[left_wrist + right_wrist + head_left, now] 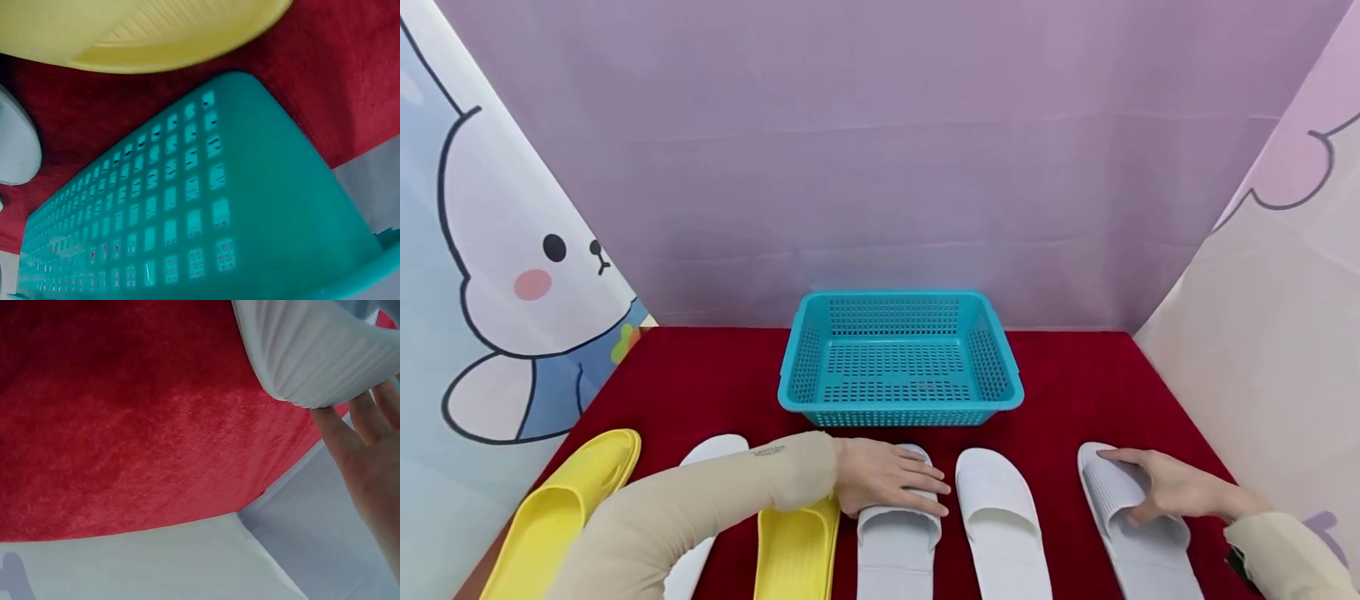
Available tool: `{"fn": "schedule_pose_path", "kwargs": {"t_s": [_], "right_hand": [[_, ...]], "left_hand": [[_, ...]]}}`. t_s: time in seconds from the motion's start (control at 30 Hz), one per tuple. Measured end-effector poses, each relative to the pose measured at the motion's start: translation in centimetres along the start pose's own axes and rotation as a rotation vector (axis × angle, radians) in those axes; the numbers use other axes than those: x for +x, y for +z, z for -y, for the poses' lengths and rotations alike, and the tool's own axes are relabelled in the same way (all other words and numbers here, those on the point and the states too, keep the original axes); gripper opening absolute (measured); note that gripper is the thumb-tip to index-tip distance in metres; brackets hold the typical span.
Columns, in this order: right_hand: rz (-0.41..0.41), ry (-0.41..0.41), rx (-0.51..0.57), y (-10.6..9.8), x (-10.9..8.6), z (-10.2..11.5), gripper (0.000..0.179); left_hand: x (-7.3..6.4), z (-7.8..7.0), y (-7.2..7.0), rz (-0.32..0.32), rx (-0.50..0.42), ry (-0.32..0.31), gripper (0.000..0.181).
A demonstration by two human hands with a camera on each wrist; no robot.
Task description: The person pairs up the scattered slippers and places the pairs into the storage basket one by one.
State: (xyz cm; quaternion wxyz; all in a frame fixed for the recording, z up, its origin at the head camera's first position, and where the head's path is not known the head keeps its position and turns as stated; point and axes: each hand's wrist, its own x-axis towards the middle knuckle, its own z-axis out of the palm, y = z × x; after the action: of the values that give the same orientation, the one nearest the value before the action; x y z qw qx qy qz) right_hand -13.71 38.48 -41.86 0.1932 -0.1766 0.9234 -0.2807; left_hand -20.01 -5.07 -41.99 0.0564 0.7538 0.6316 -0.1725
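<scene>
We judge the step in hand to be taking hold of the pair of pale grey ribbed slide slippers, one in each hand. Our left hand (pixel 891 479) lies across the strap of the left grey slipper (pixel 897 558), at the bottom centre of the frame; its fingers look fairly straight and reach the far edge, but the thumb is hidden, so we cannot tell whether they grip. Our right hand (pixel 1183 486), at lower right, pinches the right grey slipper (pixel 1157 562): the fingers curl at the toe's edge, the thumb is at the foot opening. The next move, we think, calls for a sure hold on both straps before any lift.

Counting, we have six slippers: the two grey ones; two smooth yellow ones, at lower left (pixel 546 529) and lower centre-left (pixel 793 554); and two white ones, one right of centre (pixel 1003 517), one partly behind our beige sleeve (pixel 715 492). One turquoise perforated plastic basket (pixel 901 407) sits mid-frame on the red-clothed bench (pixel 1060 383).
</scene>
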Motion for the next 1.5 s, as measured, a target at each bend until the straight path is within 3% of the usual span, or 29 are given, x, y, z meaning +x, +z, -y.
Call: {"fn": "schedule_pose_path", "kwargs": {"t_s": [0.2, 0.63, 0.97, 1.13, 1.23, 1.5], "right_hand": [[0.055, 0.017, 0.101, -0.1, -0.2, -0.8, 0.08], [0.063, -0.045, 0.191, -0.4, 0.1, -1.7, 0.073], [0.034, -0.061, 0.156, -0.6, -0.1, -1.8, 0.067], [-0.012, -0.057, 0.169, -0.8, -0.4, -1.9, 0.066], [-0.074, -0.058, 0.104, -0.7, -0.4, -1.8, 0.066], [-0.229, 0.073, -0.038, -1.0, -0.3, -0.2, 0.071]], "left_hand": [[0.7, 0.4, 0.4, 0.003, 0.005, 0.053, 0.102], [0.1, 0.7, 0.8, -0.07, -0.007, 0.084, 0.1], [-0.9, 0.3, 1.4, -0.076, -0.059, -0.011, 0.097], [-1.1, 0.0, 1.4, -0.104, -0.066, -0.031, 0.097], [-1.2, -0.2, 1.4, -0.11, -0.065, -0.042, 0.098], [-1.4, -0.7, 1.3, -0.138, -0.06, -0.075, 0.102]]}}
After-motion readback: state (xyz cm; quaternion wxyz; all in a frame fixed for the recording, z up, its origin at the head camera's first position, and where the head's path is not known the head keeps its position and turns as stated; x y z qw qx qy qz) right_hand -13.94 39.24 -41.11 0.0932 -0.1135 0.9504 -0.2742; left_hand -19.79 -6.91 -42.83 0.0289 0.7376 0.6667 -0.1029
